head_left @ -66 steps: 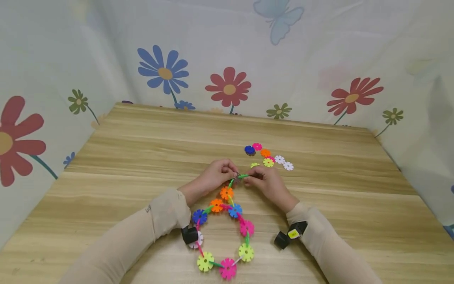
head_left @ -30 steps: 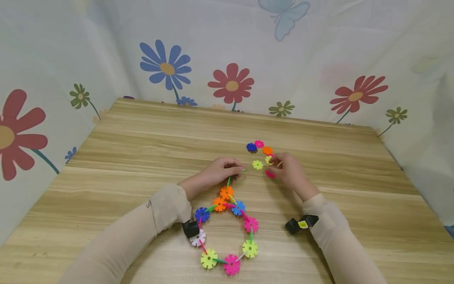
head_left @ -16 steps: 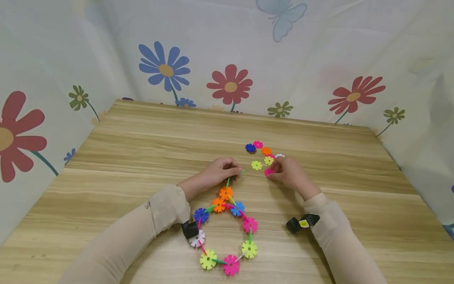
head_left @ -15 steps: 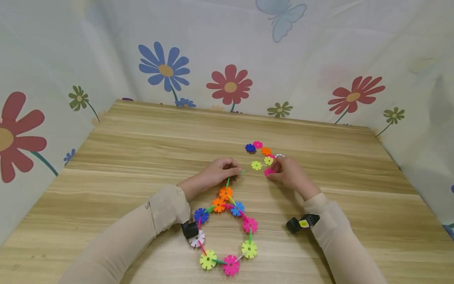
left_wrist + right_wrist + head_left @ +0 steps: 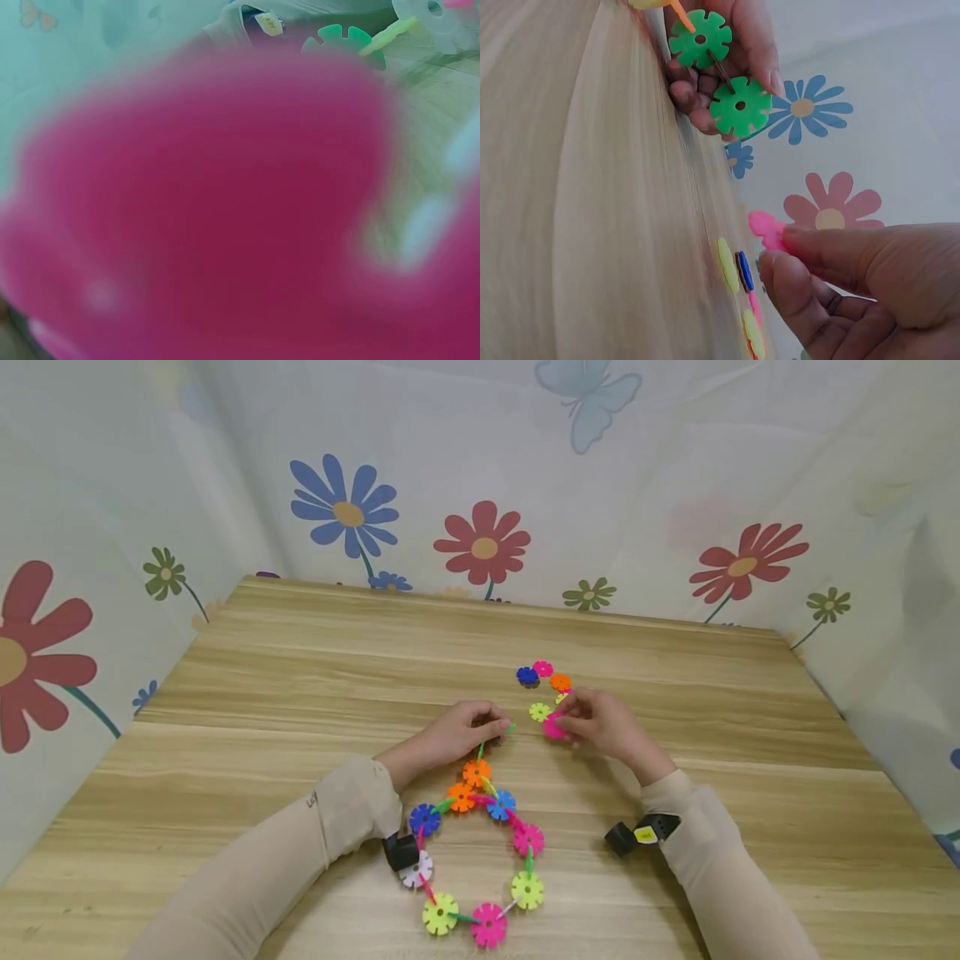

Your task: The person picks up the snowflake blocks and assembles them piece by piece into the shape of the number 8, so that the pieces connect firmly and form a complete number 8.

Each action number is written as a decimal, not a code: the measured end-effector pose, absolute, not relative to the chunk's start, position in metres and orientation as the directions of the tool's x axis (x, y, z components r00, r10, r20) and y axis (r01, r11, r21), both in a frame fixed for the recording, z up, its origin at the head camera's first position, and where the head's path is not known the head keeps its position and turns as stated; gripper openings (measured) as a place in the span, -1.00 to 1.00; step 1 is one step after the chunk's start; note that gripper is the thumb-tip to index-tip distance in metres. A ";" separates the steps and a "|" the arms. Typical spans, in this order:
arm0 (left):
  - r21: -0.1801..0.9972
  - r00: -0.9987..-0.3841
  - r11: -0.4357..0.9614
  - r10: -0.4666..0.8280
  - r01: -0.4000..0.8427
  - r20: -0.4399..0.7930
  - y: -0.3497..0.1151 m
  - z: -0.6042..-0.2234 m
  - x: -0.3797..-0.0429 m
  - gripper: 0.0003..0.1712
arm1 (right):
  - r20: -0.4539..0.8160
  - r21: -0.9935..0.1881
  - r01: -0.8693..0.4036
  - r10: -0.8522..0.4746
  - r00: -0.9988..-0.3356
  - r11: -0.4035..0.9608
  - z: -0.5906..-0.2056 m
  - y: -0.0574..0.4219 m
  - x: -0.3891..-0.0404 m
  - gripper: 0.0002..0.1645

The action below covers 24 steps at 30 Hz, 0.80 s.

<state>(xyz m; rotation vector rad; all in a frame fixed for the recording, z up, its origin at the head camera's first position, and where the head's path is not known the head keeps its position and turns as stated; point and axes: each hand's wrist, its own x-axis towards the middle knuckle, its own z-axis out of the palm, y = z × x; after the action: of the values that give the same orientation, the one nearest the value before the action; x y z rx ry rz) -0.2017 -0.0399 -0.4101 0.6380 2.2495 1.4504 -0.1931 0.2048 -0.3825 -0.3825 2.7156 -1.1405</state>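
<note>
My right hand (image 5: 603,727) pinches a pink notched plastic disc (image 5: 554,725) between thumb and fingertips, a little above the table. In the right wrist view that disc (image 5: 767,229) stands out past the fingertips. My left hand (image 5: 453,735) holds the end of a chain of interlocked discs, at a green disc (image 5: 740,106). A second green disc (image 5: 700,38) is joined to it through an edge-on brownish disc. From there the chain runs through an orange disc (image 5: 476,773) to a closed ring of discs (image 5: 527,891). A pink blur fills most of the left wrist view.
Loose discs lie beyond the right hand: blue (image 5: 527,676), pink (image 5: 543,669), orange (image 5: 560,682) and yellow (image 5: 539,712). The right hand covers part of this group. The wooden table (image 5: 300,652) meets a flower-printed cloth (image 5: 637,485) at the back.
My right hand has left the chain's end, gone right to the loose discs and taken a pink one. It now carries that disc slightly left. My left hand keeps its hold.
</note>
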 end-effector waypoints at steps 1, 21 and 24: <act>0.916 -0.822 0.365 0.565 0.167 -0.076 -0.040 -0.410 -0.202 -0.71 | -0.056 -0.744 -0.164 -0.305 -0.951 0.648 -0.382 0.203 -0.192 -0.81; 0.914 -0.812 0.352 0.582 0.204 -0.043 -0.041 -0.416 -0.204 -0.72 | -0.033 -0.878 -0.134 -0.338 -0.941 0.460 -0.392 0.173 -0.182 -0.78; 0.915 -0.813 0.349 0.581 0.205 -0.040 -0.040 -0.415 -0.203 -0.73 | -0.022 -0.881 -0.136 -0.327 -0.945 0.453 -0.393 0.173 -0.182 -0.78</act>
<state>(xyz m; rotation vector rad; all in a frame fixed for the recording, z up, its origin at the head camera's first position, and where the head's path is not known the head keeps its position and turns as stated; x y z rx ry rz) -0.2035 -0.0404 -0.4154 0.6922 2.2592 1.4534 -0.1823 0.1733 -0.3926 -0.4054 2.5128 -1.4967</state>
